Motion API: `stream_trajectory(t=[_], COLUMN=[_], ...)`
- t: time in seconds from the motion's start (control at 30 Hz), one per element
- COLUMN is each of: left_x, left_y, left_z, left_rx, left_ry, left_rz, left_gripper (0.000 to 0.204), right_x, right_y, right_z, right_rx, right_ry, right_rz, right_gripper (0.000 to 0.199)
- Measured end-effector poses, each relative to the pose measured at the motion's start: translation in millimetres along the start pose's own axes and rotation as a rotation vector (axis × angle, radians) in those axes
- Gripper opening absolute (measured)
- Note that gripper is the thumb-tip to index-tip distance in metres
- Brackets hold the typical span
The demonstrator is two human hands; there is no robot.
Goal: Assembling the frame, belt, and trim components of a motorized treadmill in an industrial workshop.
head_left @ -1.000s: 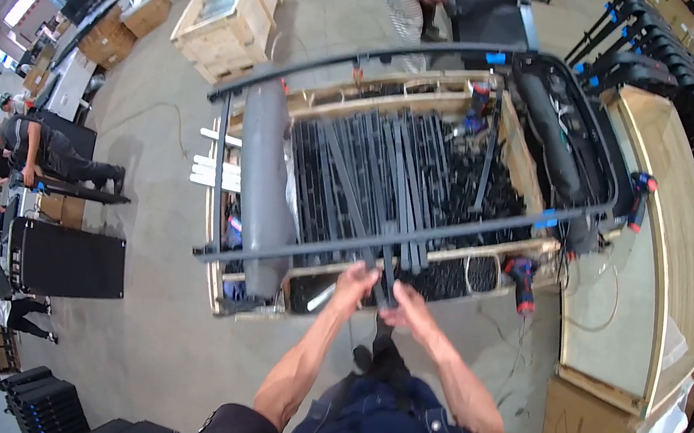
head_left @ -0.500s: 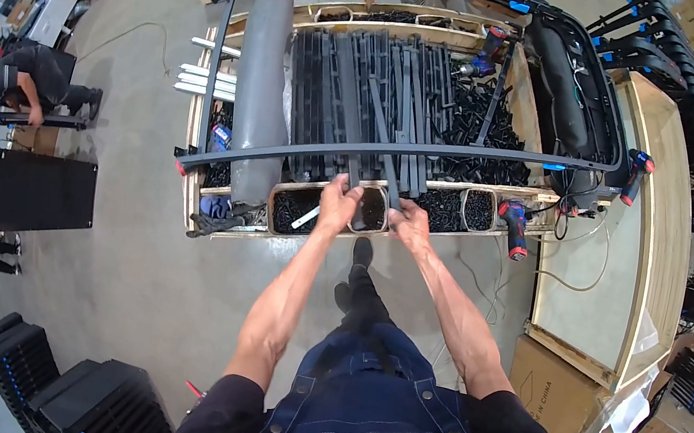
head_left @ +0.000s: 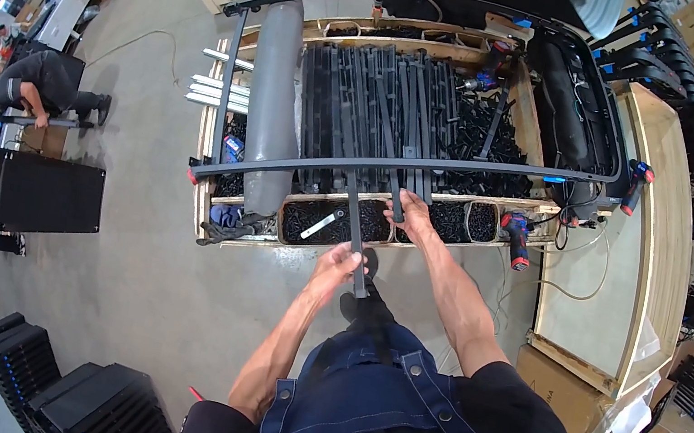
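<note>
My left hand (head_left: 331,269) is closed around the near part of a black metal bar (head_left: 355,220). This bar slants out from under the front rail of a black frame (head_left: 301,161), its near end past the crate's edge. My right hand (head_left: 413,217) grips the near end of a second black bar (head_left: 396,195), which also passes beneath the rail. Behind the rail, a pile of similar black bars (head_left: 362,100) fills the middle of a wooden crate (head_left: 526,109). The far ends of the held bars blend into the pile.
A grey roll (head_left: 271,94) supports the frame's left side. Small black parts and a pale wrench (head_left: 323,224) lie in front trays. A red-and-blue power drill (head_left: 516,238) hangs at the front right. Left, a person (head_left: 42,92) bends beside a black panel (head_left: 48,194).
My left hand has pulled its bar toward my body, out over the crate's front edge. My right hand stays near the tray, still on its bar. The view has shifted slightly.
</note>
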State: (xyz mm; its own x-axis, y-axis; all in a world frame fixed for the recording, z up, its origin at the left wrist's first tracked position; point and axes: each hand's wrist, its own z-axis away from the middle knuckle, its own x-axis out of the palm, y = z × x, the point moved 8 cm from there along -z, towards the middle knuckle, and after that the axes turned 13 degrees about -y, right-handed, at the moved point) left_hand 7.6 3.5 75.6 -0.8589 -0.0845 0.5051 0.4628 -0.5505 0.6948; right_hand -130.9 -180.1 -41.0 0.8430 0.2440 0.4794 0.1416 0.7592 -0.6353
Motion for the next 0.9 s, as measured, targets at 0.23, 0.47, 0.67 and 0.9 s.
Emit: stream_trajectory(t=[0.23, 0.47, 0.67, 0.9], left_x=[12.0, 123.6, 127.8, 123.3], left_y=[-39.0, -83.3, -28.6, 125.0], left_z=[13.6, 41.0, 27.4, -8.3], left_rx=[0.049, -0.004, 0.094, 0.442], left_ry=[0.007, -0.492, -0.268, 0.056], left_rz=[-0.039, -0.250, -0.022, 0.057], left_gripper=[0.041, 0.042, 0.049, 0.044], right_x=[14.2, 44.0, -6.0, -20.5], right_y=[21.2, 16.9, 1.4, -56.0], right_z=[112.4, 331.5, 437.0, 427.1], right_rx=[-0.196, -0.114, 0.128, 0.157], right_ry=[0.022, 0.001, -0.081, -0.113], right_rz=[0.605, 0.744, 0.665, 0.510], right_gripper=[0.048, 0.041, 0.037, 0.040])
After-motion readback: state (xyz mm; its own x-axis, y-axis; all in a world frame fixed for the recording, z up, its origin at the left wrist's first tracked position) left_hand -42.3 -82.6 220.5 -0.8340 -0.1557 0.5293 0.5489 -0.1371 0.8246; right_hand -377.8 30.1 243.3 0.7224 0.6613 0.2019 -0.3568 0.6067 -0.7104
